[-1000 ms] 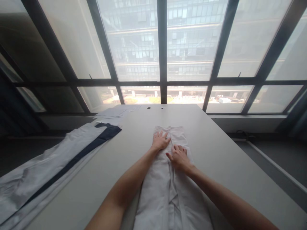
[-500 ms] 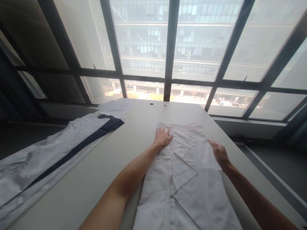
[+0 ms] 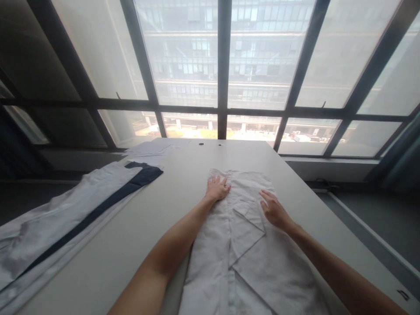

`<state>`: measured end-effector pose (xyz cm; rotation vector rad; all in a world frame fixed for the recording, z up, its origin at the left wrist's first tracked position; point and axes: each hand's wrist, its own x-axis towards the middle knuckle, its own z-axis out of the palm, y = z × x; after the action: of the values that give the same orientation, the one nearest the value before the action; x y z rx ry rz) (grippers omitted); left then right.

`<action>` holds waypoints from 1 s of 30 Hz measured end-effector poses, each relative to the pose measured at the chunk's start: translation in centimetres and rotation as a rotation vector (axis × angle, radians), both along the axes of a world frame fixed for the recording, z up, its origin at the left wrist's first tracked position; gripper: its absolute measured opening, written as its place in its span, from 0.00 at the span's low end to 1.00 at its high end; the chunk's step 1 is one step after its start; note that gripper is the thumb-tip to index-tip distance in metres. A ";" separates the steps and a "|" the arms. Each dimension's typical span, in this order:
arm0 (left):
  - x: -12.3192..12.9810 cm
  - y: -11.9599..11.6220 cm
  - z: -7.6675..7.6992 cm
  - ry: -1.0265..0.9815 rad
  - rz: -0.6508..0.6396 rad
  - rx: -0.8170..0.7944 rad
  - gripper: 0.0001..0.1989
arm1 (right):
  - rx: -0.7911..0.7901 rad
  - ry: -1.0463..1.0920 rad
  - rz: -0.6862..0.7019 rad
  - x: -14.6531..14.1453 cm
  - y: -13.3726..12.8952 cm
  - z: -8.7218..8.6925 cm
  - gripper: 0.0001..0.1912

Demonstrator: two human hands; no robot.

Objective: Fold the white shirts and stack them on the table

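Observation:
A white fabric garment (image 3: 243, 245) lies spread lengthwise over the white table (image 3: 183, 188), with a long seam down its middle and angular folded flaps right of the seam. Near its far left corner, my left hand (image 3: 217, 188) rests flat on the cloth, fingers spread. Over the right part of the far end is my right hand (image 3: 273, 208), its fingers extended and apart; whether it presses on the cloth I cannot tell. The garment's near end runs out of the bottom of the view.
On the left lie white garments (image 3: 65, 205) with a dark navy cloth (image 3: 131, 183) between them. Paper sheets (image 3: 147, 148) are at the table's far left corner. Large windows (image 3: 190, 57) stand behind the table. A small dark object (image 3: 403, 295) sits at the lower right.
My right hand has moved from the garment's right edge inward, over the cloth, with its fingers now stretched out. My left hand stays in place on the fabric. The camera view has shifted slightly.

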<state>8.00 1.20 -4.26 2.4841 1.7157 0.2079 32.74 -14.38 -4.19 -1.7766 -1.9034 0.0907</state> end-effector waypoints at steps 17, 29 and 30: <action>0.2 -1.7 1.2 0.033 -0.006 0.211 0.28 | -0.187 -0.204 -0.016 0.6 1.8 -3.0 0.32; 1.5 -6.8 1.0 0.126 -0.085 -0.007 0.35 | -0.120 -0.014 -0.112 6.3 3.5 -3.4 0.30; 1.6 -6.8 0.8 0.114 -0.092 -0.017 0.36 | -0.098 0.030 -0.106 6.9 3.5 -3.3 0.29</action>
<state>9.61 -5.64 -3.50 2.6018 1.6300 0.0434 39.67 -10.87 -7.44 -1.9265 -1.8080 0.1750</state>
